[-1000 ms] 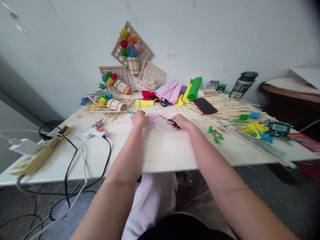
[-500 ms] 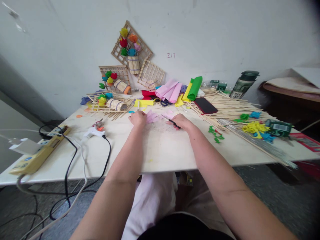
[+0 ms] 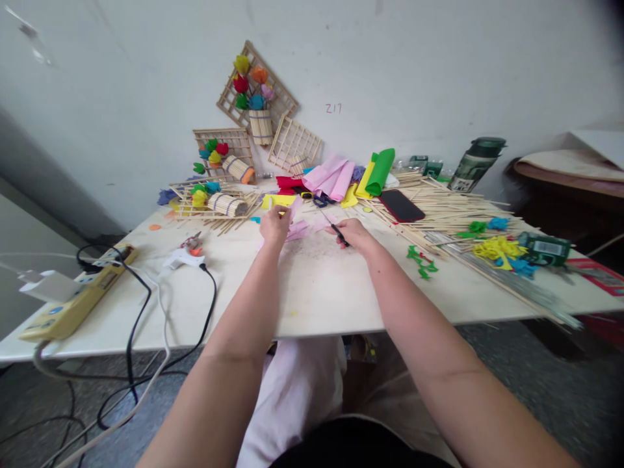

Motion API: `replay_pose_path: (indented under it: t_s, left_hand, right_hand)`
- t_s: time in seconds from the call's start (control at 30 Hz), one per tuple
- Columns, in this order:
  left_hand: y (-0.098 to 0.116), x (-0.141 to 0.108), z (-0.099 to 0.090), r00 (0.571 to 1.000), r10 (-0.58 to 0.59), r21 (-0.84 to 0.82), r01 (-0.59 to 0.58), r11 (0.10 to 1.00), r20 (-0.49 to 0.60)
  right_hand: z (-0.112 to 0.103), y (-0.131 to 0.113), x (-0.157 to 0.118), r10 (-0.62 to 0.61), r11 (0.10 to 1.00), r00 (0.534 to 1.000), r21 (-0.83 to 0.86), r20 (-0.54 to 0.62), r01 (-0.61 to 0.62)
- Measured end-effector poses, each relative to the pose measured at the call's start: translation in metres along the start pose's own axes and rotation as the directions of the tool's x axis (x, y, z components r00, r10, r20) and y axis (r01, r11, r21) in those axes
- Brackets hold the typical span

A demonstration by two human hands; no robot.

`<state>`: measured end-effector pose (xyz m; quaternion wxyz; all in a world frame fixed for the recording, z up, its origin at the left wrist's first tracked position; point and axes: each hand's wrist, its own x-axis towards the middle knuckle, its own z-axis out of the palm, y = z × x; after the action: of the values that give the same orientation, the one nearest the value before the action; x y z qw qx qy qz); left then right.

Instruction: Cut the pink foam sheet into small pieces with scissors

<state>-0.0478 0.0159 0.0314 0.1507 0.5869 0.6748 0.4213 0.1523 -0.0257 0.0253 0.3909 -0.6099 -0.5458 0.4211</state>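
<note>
Since the earlier frame, our left hand (image 3: 274, 226) has risen a little off the desk (image 3: 331, 299), and the scissors (image 3: 340, 235) in our right hand (image 3: 355, 233) have swung to point farther away from us. Our hands are apart: the right is closed on the scissors' handles, while the left seems to pinch a pink strip (image 3: 296, 205); its exact grip is too small to tell. To cut neatly, we would do well to hold the strip taut, keep our left fingertips clear of the blades and snip over bare desk. Nearest on the left, the glue gun (image 3: 185, 259) trails a black cord (image 3: 214, 292) that our left forearm could snag. Loose pink pieces (image 3: 298, 230) lie just beyond our hands. Farther off, the phone (image 3: 402, 206), wooden sticks (image 3: 453, 200), a second pair of scissors (image 3: 320, 201) and rolled pink sheets (image 3: 331, 177) crowd the back.
</note>
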Motion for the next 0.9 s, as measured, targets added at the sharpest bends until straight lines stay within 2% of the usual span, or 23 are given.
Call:
replay_pose_path:
  t_s: [0.13,0.37,0.5,0.63,0.9]
  left_hand:
    - [-0.006,0.005,0.007,1.000,0.008,-0.136,-0.007,0.991,0.006]
    - [-0.006,0.001,0.011,0.997,-0.024,-0.371,0.048,0.928,0.070]
    - [-0.007,0.002,0.015,0.998,-0.029,-0.347,0.046,0.937,0.055]
    - [-0.008,0.002,0.020,0.998,0.050,-0.312,-0.034,0.949,0.044]
    - [-0.002,-0.009,0.029,0.980,0.095,-0.501,0.004,0.865,0.172]
  right_hand:
    - [-0.002,-0.007,-0.010,-0.023,0.995,0.998,0.103,0.057,0.017]
    - [-0.004,-0.010,-0.014,-0.010,0.993,0.989,0.120,0.151,-0.008]
    - [-0.005,-0.005,-0.011,-0.052,0.990,0.975,0.142,0.218,0.021]
    - [-0.006,-0.002,-0.010,-0.079,0.987,0.958,0.158,0.275,0.036]
    - [-0.003,0.000,-0.007,-0.080,0.992,0.953,0.120,0.294,0.046]
